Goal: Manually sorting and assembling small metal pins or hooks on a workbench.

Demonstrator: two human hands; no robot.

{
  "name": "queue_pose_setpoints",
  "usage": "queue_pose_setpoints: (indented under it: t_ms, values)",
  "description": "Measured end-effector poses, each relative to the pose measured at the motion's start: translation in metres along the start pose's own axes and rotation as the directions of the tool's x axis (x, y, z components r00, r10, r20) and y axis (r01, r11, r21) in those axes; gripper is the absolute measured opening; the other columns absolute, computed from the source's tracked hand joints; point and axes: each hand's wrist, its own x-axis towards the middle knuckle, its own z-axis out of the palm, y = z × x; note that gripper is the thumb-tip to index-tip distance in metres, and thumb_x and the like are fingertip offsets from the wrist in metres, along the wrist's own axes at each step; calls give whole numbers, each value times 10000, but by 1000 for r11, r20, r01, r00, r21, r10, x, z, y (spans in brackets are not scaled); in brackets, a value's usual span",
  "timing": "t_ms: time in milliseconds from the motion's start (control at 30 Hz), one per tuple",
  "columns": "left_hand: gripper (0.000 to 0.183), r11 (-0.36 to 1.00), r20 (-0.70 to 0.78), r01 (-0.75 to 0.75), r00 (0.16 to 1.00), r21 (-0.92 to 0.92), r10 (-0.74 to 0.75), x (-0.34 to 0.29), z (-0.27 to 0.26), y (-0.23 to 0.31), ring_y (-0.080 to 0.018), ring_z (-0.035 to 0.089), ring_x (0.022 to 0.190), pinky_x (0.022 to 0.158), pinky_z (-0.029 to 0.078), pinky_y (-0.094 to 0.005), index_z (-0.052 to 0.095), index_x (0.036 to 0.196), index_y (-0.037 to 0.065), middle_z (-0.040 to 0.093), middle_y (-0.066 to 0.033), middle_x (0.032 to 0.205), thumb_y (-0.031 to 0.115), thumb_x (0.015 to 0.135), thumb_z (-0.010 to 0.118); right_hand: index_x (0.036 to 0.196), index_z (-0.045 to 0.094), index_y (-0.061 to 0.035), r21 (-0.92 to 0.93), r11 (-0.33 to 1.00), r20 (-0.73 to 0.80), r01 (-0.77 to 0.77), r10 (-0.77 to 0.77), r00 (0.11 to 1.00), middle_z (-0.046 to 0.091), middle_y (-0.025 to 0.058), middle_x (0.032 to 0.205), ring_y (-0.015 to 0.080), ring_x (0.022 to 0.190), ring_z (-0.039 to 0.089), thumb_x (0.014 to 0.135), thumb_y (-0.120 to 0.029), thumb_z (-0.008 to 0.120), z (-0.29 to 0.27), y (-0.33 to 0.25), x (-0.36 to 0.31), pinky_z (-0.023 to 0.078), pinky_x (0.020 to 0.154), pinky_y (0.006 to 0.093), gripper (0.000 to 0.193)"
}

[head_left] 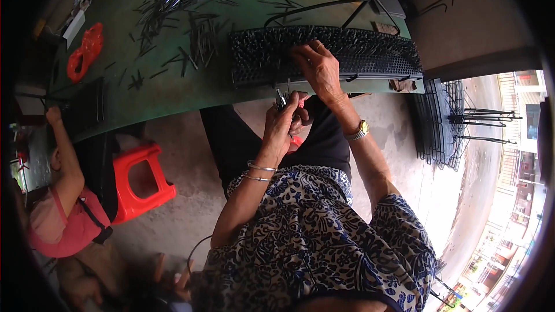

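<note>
A long black perforated rack (pixel 376 66) lies along the near edge of the green table. Many thin dark strips (pixel 272 37) stand in its holes, most densely along the far side and the left part. My right hand (pixel 324 72) reaches over the rack's middle, fingertips pinched together among the holes; what they grip is too small to make out. Just below the rack's front edge, my left hand (pixel 283 121) is closed round a small bundle of dark strips (pixel 281 99), their ends poking up past the thumb. Something pink shows beside its fingers.
Loose dark strips (pixel 202 40) lie scattered across the green table (pixel 144 95), with a red plastic bag (pixel 87 52) on its left. Black rods (pixel 318 7) rise behind the rack. Another person (pixel 69 202) works at left near a red stool (pixel 141 179). Black racks (pixel 439 121) stand stacked at right.
</note>
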Motion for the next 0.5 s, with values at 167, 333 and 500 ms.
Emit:
queue_pose_setpoints:
  t_ms: [167,333,500]
  values:
    - [357,1000,9,3,1000,18,-3,-2,-1,1,-19,330,444,428,234,-188,657,1070,37,568,-20,645,363,937,597,951,679,-101,-15,996,-53,-91,91,995,601,79,824,271,720,615,840,-122,650,7,-4,-1,493,618,344,118]
    - [343,998,0,-9,1000,69,9,-3,-2,0,-19,328,431,420,232,-192,658,1076,35,575,-22,621,344,937,600,922,682,-102,-83,989,-81,-123,117,990,603,81,811,283,720,616,840,-138,650,13,-2,-5,488,605,356,94]
    - [332,997,1,-22,1000,76,22,-1,-1,-1,-17,323,418,412,222,-191,658,1069,30,575,-21,607,329,933,610,946,689,-100,-174,984,-54,-26,16,998,602,96,815,296,751,617,851,-181,649,2,-4,-9,485,634,374,132]
